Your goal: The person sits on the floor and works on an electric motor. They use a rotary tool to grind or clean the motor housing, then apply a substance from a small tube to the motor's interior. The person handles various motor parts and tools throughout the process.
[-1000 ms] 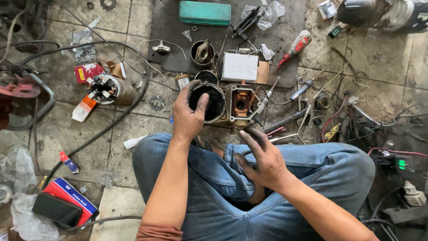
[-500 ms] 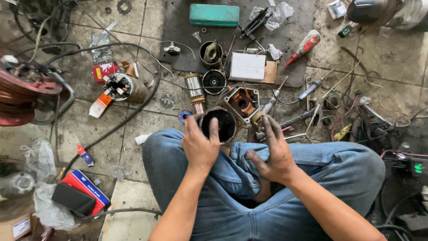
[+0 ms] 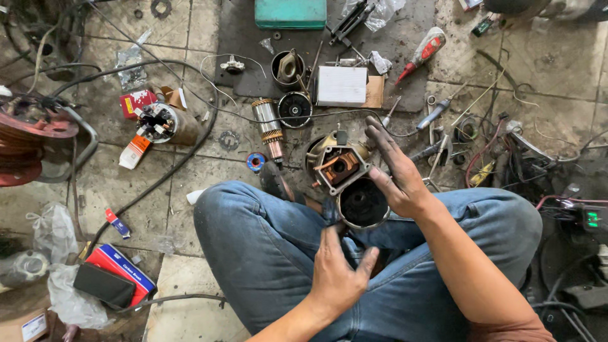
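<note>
On grimy floor tiles [image 3: 190, 171], right hand [image 3: 396, 177] grips motor housing [image 3: 348, 180]; left hand [image 3: 339, 269] open, empty.

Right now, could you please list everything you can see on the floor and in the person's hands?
Motor housing: one, grey with copper inside, held over the lap.
Armature: one, copper and steel, on the tiles left of the housing.
Round black part: one, just beyond the armature.
Green box: one, top edge of the dark mat.
White pad: one, on the mat.
Red-handled screwdriver: one, on the mat's right side.
Blue tape roll: one, near the knee.
Red cable reel: one, far left.
Black phone: one, on a red and blue box, lower left.
Left hand: open, over the lap below the housing.
Right hand: gripping the housing's right side.
</note>
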